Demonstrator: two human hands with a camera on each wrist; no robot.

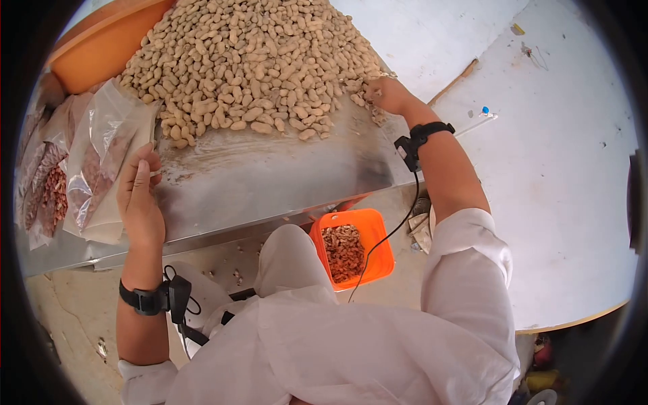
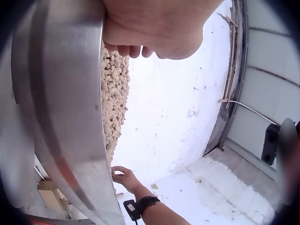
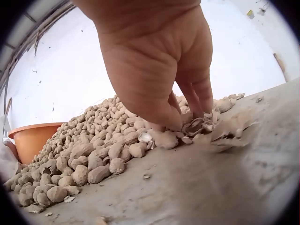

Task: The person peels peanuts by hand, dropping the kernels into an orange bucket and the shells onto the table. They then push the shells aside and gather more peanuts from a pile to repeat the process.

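Note:
A big heap of unshelled peanuts [image 1: 250, 61] covers the far part of a metal table [image 1: 229, 196]. At the heap's right end my right hand [image 1: 390, 96] reaches down, thumb and fingers around broken peanut shells [image 3: 197, 127] in the right wrist view. Intact peanuts [image 3: 98, 161] lie just left of those fingers. My left hand [image 1: 142, 196] rests at the table's near left side, fingers extended and loosely bent, holding nothing. It lies right beside clear plastic bags [image 1: 101, 145] with reddish shelled peanuts [image 1: 55, 192] inside.
An orange basin [image 1: 101, 54] stands behind the bags. Below the table's front edge, beside my knee, an orange bucket [image 1: 378, 253] contains reddish shelled peanuts [image 1: 344, 253]. A white surface [image 1: 553, 202] extends on the right, with a stick [image 1: 455, 79] on it.

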